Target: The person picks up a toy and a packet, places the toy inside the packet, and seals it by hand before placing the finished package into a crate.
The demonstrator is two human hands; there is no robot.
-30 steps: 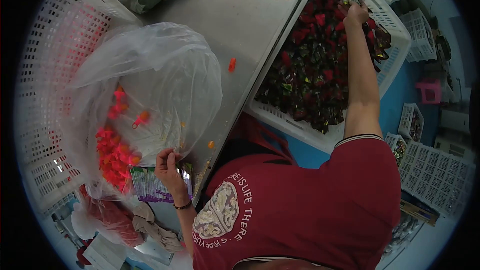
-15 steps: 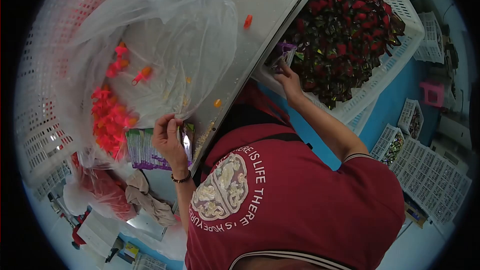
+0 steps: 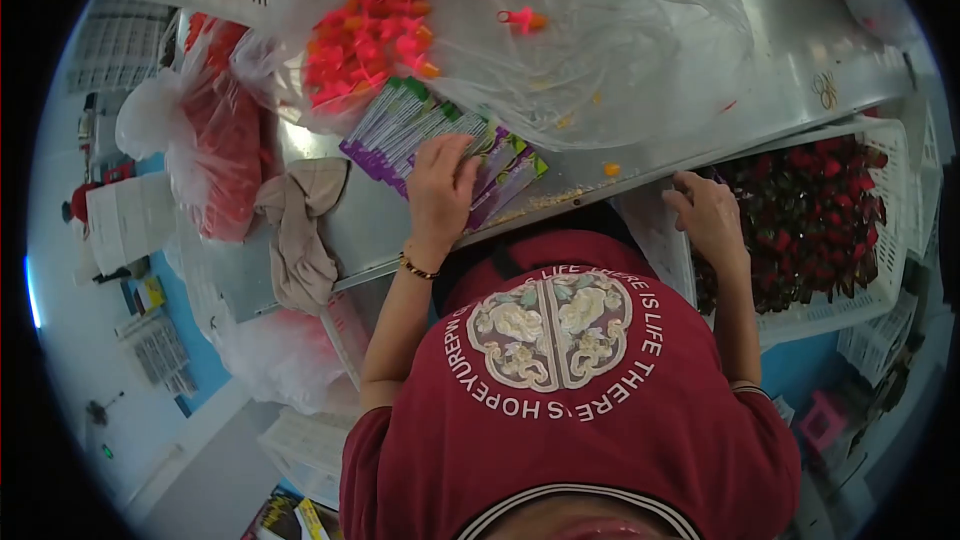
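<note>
My left hand (image 3: 440, 195) rests on a fanned row of purple and green packets (image 3: 385, 145), its fingers bent and the thumb apart. These packets lie on the metal table (image 3: 775, 105), beside a pile of pink and orange pieces (image 3: 365, 40) on clear plastic (image 3: 620, 60). To the right, my right hand (image 3: 712, 220) is over the near left side of a white basket (image 3: 895, 230) of dark red and green wrapped items (image 3: 820, 215). Its thumb and forefinger are apart, with nothing visible between them.
A beige cloth (image 3: 305, 230) hangs at the table's left edge, near a bag of red material (image 3: 220, 150). One orange piece (image 3: 611, 170) and yellowish crumbs (image 3: 530, 206) lie along the front edge. A pink stool (image 3: 822, 422) stands at lower right.
The whole view has turned and shifted. My right hand has drawn back from the purple packet at the basket. The packets under my left hand are now more spread out.
</note>
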